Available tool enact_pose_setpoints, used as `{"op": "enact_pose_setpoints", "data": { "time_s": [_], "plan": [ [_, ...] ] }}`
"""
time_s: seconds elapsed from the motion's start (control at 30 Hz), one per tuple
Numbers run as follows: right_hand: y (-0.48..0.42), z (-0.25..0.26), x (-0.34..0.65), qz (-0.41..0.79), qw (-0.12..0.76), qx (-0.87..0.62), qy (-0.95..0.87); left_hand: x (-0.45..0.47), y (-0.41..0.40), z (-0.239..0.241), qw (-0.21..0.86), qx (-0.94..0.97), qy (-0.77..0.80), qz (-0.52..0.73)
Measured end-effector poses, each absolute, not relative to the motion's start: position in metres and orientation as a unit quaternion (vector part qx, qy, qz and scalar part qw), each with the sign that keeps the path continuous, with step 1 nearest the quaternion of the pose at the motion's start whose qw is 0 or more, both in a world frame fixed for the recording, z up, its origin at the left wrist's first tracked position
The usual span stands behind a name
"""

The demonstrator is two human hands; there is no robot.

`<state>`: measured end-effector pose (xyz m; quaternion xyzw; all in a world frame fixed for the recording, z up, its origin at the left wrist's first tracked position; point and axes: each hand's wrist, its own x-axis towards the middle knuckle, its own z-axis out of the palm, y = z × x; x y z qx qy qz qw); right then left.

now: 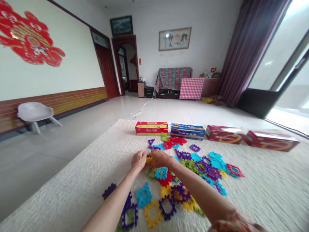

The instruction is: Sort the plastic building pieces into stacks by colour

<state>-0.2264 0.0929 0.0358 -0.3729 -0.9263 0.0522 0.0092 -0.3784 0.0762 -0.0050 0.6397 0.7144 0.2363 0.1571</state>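
Note:
My left hand (139, 160) and my right hand (159, 158) meet over the pale mat, their fingers closed around a yellow interlocking plastic tile (149, 159) that shows between them. Most of that tile is hidden by the fingers. Just below my right hand lies a light blue notched tile (161, 173), with a red tile (165, 181) under it. Nearer to me, between my forearms, are another light blue piece (144, 195), a yellow square frame (153, 214) and a purple square frame (167, 207).
A red and yellow box (151, 128), a blue box (188, 131) and two dark red boxes (225, 134) stand in a row along the far side of the mat (96, 158). Several mixed tiles spread to the right of my hands. A white chair (35, 111) stands at left.

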Motion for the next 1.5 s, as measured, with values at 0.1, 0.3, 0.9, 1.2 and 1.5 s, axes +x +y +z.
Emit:
{"op": "enact_pose_setpoints", "data": {
  "time_s": [0.1, 0.3, 0.9, 1.2, 1.5],
  "plan": [
    [0.093, 0.039, -0.194, 0.049, 0.016, -0.395, -0.917, -0.349, 0.077, 0.000, 0.196, 0.622, 0.711, 0.265],
    [0.097, 0.052, -0.123, 0.044, 0.019, -0.448, -0.893, -0.284, 0.080, 0.006, 0.386, 0.569, 0.609, 0.396],
    [0.185, 0.039, -0.146, 0.046, 0.037, -0.455, -0.889, -0.334, 0.172, -0.010, 0.081, 0.693, 0.668, 0.259],
    [0.179, 0.022, -0.123, 0.029, 0.029, -0.492, -0.870, -0.304, 0.160, -0.027, 0.094, 0.730, 0.633, 0.242],
    [0.151, 0.032, -0.080, 0.043, 0.020, -0.493, -0.869, -0.264, 0.153, -0.009, 0.128, 0.707, 0.657, 0.229]
  ]
}}
